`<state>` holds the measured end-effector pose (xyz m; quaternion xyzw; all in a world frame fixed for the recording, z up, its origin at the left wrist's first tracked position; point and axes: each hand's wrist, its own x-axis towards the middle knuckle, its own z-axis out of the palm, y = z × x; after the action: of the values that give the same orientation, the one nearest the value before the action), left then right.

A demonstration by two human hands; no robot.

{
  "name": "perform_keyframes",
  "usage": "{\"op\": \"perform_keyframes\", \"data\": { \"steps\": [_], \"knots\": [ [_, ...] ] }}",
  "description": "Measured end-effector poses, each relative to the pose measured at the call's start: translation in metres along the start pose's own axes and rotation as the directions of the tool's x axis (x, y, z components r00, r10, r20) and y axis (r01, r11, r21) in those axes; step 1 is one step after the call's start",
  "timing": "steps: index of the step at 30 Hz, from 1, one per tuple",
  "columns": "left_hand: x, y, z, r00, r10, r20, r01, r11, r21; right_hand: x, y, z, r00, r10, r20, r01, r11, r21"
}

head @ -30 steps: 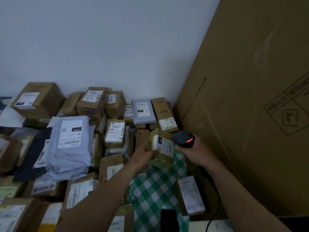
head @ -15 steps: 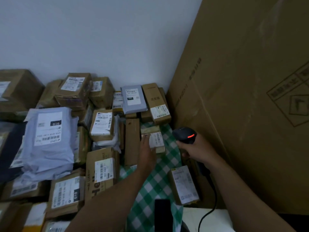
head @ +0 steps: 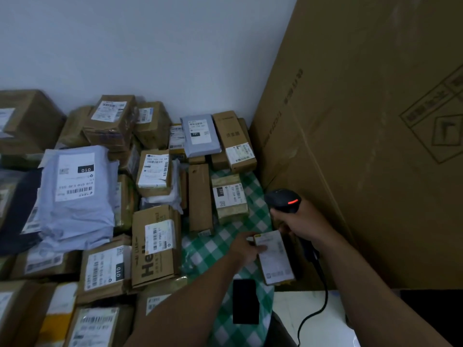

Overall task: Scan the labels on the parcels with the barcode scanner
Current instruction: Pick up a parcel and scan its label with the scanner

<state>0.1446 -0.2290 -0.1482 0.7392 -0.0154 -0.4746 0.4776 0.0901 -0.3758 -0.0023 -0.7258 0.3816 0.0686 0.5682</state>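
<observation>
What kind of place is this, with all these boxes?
Probably a parcel sorting room: labelled parcels lie piled against the wall, the right hand holds a barcode scanner, and a huge cardboard carton stands nearby.

Left forearm (head: 190, 296) and right forearm (head: 370, 279) are showing bare from the frame's lower edge — bare through to the left hand (head: 244, 249) and right hand (head: 303, 221).
</observation>
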Motion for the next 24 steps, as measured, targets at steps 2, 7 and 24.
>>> {"op": "perform_keyframes", "data": {
  "steps": [2, 7, 24],
  "knots": [
    [-0.007, 0.005, -0.007, 0.998, 0.064, -0.001, -0.064, 0.998, -0.025, -0.004, 0.002, -0.002, 1.0, -0.01, -0.001, 0.01, 1.0, 0.025],
    [-0.039, 0.044, -0.035, 0.959, 0.267, -0.097, -0.276, 0.956, -0.099, -0.014, -0.011, -0.004, 0.999, -0.044, -0.008, 0.044, 0.994, 0.095],
    [-0.042, 0.151, -0.125, 0.603, 0.622, -0.499, -0.506, 0.782, 0.365, -0.031, -0.095, 0.026, 0.938, -0.312, 0.152, 0.319, 0.947, -0.022]
  ]
}}
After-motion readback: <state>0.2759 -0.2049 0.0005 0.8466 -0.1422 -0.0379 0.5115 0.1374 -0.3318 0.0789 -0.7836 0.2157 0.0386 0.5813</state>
